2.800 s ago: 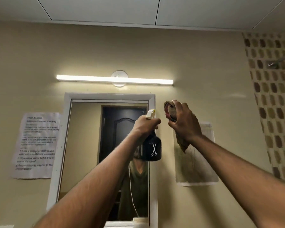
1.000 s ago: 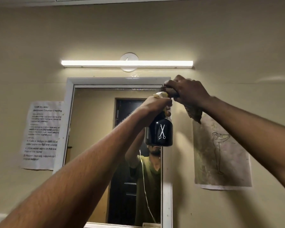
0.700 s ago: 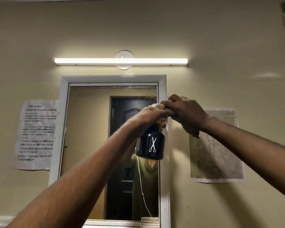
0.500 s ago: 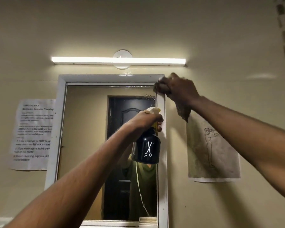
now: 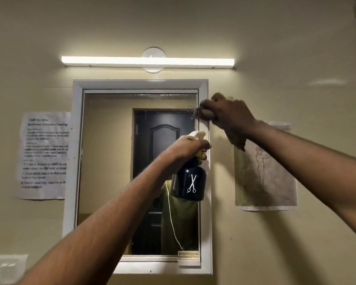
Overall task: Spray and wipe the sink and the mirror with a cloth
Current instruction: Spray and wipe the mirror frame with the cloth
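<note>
A white-framed mirror (image 5: 109,161) hangs on the beige wall and reflects a dark door and a person. My left hand (image 5: 188,148) grips a black spray bottle (image 5: 188,185) with a white scissors logo and a cream nozzle, held in front of the mirror's right side. My right hand (image 5: 227,115) presses a bunched brown cloth (image 5: 237,141) against the upper right part of the mirror frame; a tail of cloth hangs below the hand. Droplets show on the glass near the top right corner. The sink is out of view.
A tube light (image 5: 147,62) glows above the mirror. A printed instruction sheet (image 5: 44,155) is taped left of the mirror, and a paper drawing (image 5: 265,177) right of it. A white switch plate (image 5: 6,268) sits low on the left. A small holder (image 5: 188,257) rests on the mirror's bottom ledge.
My right hand with the cloth has rubbed up and down along the frame's upper right side and now sits slightly lower. The left hand has lowered the bottle a little.
</note>
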The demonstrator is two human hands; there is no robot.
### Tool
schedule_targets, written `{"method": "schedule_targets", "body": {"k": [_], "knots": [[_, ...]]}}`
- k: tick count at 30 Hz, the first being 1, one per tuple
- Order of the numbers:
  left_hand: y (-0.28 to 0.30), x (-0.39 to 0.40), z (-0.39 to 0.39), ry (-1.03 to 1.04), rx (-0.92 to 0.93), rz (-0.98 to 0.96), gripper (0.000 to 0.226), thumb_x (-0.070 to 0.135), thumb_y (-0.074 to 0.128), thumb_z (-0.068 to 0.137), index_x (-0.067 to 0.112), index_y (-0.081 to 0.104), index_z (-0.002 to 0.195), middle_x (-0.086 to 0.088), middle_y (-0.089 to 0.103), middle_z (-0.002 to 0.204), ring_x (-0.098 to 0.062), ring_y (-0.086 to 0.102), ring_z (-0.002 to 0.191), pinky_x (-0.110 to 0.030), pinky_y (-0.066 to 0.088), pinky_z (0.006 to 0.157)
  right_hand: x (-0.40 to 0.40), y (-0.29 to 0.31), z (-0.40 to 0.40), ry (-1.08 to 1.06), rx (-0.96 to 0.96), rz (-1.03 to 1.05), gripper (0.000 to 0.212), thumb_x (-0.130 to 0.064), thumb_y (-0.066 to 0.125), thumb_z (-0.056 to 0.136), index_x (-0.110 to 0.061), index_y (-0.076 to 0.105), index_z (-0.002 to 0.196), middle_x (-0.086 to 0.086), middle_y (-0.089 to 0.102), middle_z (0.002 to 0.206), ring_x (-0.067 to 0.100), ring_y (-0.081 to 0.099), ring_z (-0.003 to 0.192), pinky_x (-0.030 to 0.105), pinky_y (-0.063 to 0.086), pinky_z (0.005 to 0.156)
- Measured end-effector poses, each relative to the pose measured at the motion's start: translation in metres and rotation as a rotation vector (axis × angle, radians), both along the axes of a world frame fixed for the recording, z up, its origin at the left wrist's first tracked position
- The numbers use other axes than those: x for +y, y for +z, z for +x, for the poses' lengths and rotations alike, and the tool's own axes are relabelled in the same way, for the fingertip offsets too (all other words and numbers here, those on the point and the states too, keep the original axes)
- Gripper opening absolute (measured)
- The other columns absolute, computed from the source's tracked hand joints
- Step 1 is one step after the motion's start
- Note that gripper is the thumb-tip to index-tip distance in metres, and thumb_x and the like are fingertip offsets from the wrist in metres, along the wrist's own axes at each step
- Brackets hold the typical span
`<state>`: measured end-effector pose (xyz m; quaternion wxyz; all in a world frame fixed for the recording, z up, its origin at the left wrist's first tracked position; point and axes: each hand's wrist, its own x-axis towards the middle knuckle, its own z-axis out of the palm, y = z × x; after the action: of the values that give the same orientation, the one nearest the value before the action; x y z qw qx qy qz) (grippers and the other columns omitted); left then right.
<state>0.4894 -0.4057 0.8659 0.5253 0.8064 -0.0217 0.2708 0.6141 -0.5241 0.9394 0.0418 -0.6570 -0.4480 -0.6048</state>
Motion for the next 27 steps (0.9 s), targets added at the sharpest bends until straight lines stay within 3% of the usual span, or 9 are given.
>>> {"method": "schedule_targets", "body": {"k": [4,8,16,21,23,27], "knots": [[-0.012,0.000,0.001,0.041,0.001,0.000,0.036,0.025,0.063,0.083,0.000,0.063,0.109,-0.012,0.066,0.088,-0.025,0.061,0.081,-0.041,0.052,0.087,0.006,0.014,-0.004,-0.009,0.063,0.105,0.045,-0.023,0.065,0.086,-0.019,0.051,0.129,0.018,0.055,0.116,0.042,0.059,0.089,0.038,0.045,0.068],[-0.022,0.006,0.004,0.200,-0.136,0.020,0.031,0.027,0.062,0.082,0.003,0.064,0.102,-0.007,0.069,0.079,-0.018,0.066,0.069,-0.040,0.058,0.081,0.006,-0.012,0.004,0.008,0.082,0.083,0.050,-0.020,0.070,0.082,-0.021,0.051,0.128,0.016,0.056,0.113,0.041,0.061,0.085,0.044,0.054,0.068],[-0.021,-0.007,0.001,0.131,-0.072,-0.007,0.030,0.033,0.065,0.067,0.010,0.066,0.087,-0.009,0.070,0.077,-0.024,0.065,0.076,-0.051,0.054,0.090,0.007,-0.019,-0.002,-0.033,0.105,0.078,0.047,-0.021,0.068,0.083,-0.021,0.051,0.126,0.016,0.056,0.112,0.040,0.060,0.085,0.043,0.053,0.066],[-0.034,-0.017,-0.002,0.188,-0.122,0.058,0.007,0.024,0.059,0.082,0.018,0.060,0.077,-0.007,0.067,0.076,-0.021,0.065,0.071,-0.043,0.058,0.086,0.000,-0.069,-0.005,0.001,0.135,0.012,0.041,-0.026,0.063,0.087,-0.021,0.052,0.127,0.014,0.055,0.112,0.038,0.060,0.084,0.042,0.054,0.061],[-0.042,-0.018,-0.004,0.149,-0.095,0.031,0.005,0.023,0.060,0.081,0.018,0.061,0.081,-0.007,0.067,0.078,-0.020,0.063,0.071,-0.046,0.055,0.087,-0.004,-0.082,-0.004,0.002,0.161,-0.040,0.041,-0.027,0.063,0.088,-0.022,0.051,0.127,0.013,0.056,0.111,0.036,0.061,0.083,0.042,0.055,0.061],[-0.049,-0.019,-0.004,0.138,-0.034,0.012,0.026,0.034,0.064,0.071,0.014,0.064,0.088,-0.014,0.070,0.085,-0.024,0.063,0.078,-0.053,0.053,0.091,-0.002,-0.052,-0.010,-0.014,0.159,-0.031,0.039,-0.030,0.060,0.090,-0.021,0.051,0.126,0.014,0.055,0.114,0.037,0.060,0.089,0.038,0.048,0.067]]}}
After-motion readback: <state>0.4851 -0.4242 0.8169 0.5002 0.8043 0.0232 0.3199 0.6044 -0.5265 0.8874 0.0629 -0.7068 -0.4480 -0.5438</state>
